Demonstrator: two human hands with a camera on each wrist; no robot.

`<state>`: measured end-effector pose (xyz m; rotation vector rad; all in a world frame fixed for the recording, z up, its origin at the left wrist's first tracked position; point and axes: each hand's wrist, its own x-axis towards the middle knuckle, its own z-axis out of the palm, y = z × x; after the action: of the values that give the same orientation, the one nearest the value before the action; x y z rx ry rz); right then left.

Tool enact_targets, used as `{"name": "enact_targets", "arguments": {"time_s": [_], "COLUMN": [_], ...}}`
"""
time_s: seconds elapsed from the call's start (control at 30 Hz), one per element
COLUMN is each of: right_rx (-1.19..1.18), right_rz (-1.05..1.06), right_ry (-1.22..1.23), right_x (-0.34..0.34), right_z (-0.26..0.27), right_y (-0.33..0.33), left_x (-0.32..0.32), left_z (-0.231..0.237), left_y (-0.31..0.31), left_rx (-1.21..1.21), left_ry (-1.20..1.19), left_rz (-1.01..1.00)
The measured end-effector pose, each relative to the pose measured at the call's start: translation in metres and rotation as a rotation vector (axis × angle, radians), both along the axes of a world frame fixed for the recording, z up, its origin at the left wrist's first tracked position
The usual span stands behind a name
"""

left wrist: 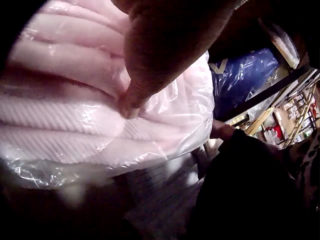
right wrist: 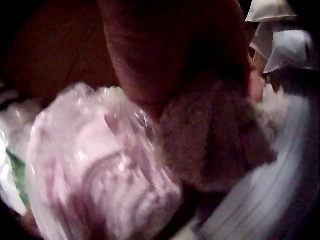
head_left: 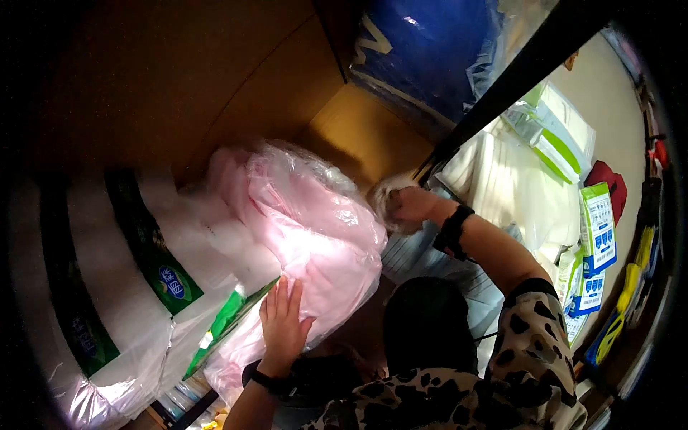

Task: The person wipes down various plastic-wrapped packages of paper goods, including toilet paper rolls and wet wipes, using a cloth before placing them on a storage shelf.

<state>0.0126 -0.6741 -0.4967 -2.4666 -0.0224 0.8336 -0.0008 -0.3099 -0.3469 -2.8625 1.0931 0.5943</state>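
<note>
A pink bundle in clear plastic [head_left: 315, 229] fills the middle of the head view, its folded layers showing in the left wrist view. My left hand [head_left: 284, 322] rests on its near side with the fingers spread and fairly straight; in the left wrist view a fingertip touches the plastic. To the right of the bundle, my right hand [head_left: 416, 204] grips a fluffy greyish-brown cloth item [head_left: 387, 204]. In the right wrist view this fluffy item [right wrist: 215, 140] hangs under the hand, beside the pink bundle [right wrist: 100, 165]. Part of the right hand's grip is in shadow.
White packs with green bands [head_left: 172, 287] lie at the left. A brown cardboard surface [head_left: 358, 132] and a blue plastic-wrapped bag [head_left: 423, 50] are behind. A dark bar [head_left: 516, 79] slants across the upper right, with white packages [head_left: 502, 186] beyond it. Pale wrapped items lie below the right hand.
</note>
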Motion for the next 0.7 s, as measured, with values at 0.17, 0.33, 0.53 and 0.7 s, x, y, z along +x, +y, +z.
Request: {"name": "enact_targets", "arguments": {"time_s": [0.17,0.33,0.53,0.7], "right_rx": [0.078,-0.405,-0.201,-0.170], "right_rz": [-0.317,-0.370,-0.161,0.091], "right_ry": [-0.280,-0.543,-0.380,-0.414], "right_x": [0.028,0.024,0.014,-0.002], "right_z": [-0.036,-0.025,-0.018,-0.017], "right_y": [-0.042,0.008,0.029,0.036], "left_x": [-0.002,-0.002,-0.004,-0.004], "left_z": [-0.002,-0.006,-0.007,-0.005], "left_y": [-0.001,-0.003,-0.003,0.002], "left_rx": [0.039,0.084,0.100,0.094], "left_ry": [-0.013,-0.028,-0.040,-0.030], "left_rz": [0.001,0.009,-0.002,-0.029]}}
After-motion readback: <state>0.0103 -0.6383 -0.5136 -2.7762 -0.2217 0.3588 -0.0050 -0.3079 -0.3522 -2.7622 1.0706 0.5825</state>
